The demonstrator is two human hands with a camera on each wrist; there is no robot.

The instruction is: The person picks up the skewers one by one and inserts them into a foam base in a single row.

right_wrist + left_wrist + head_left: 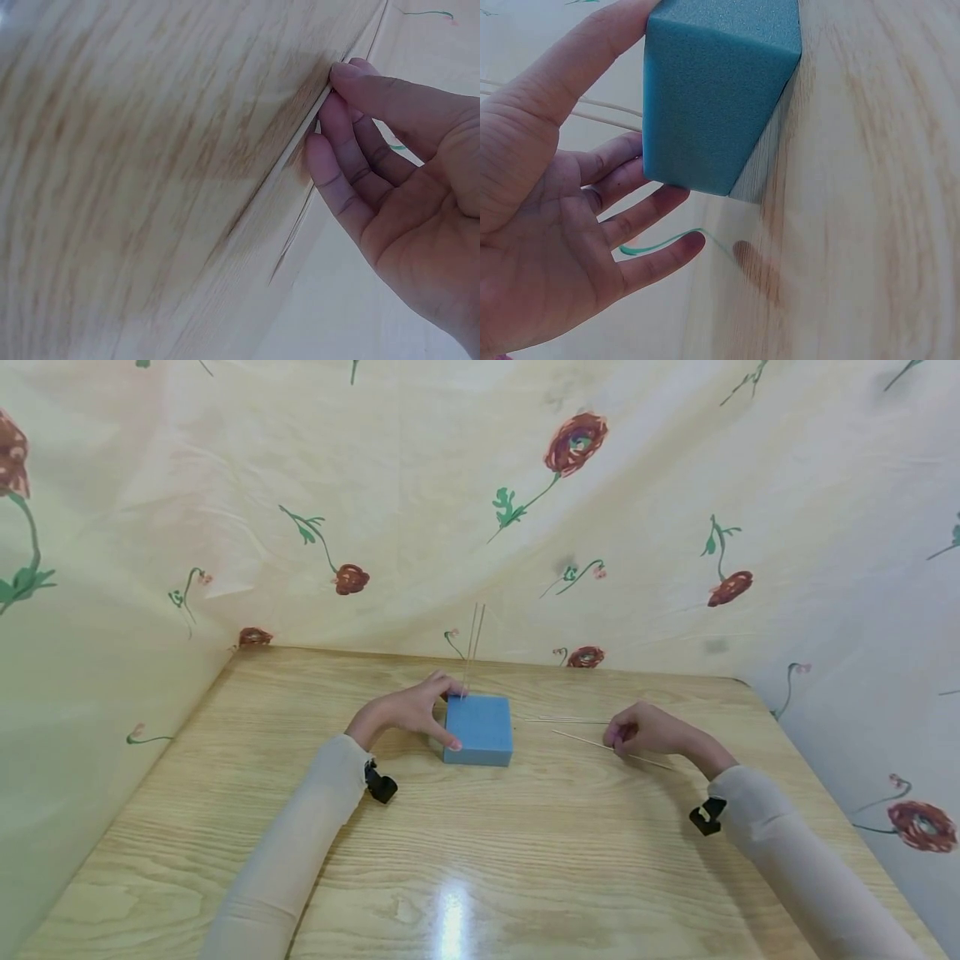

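A blue foam block (pixel 480 727) lies on the wooden table, and two thin sticks (pixel 470 643) stand upright at its back left corner. My left hand (pixel 411 708) holds the block from the left, thumb at the front and fingers toward the back. In the left wrist view, the foam block (pixel 705 105) hides part of the thumb and fingertips. Farther right, my right hand (pixel 651 731) pinches a thin wooden stick (pixel 577 738) close to the tabletop. The right wrist view shows that stick (pixel 285 154) between thumb and fingertips.
More thin sticks (pixel 570 720) lie on the table between the block and my right hand. A flowered cloth (pixel 435 510) hangs behind the table (pixel 480 843) and along its sides. Each wrist wears a black mount.
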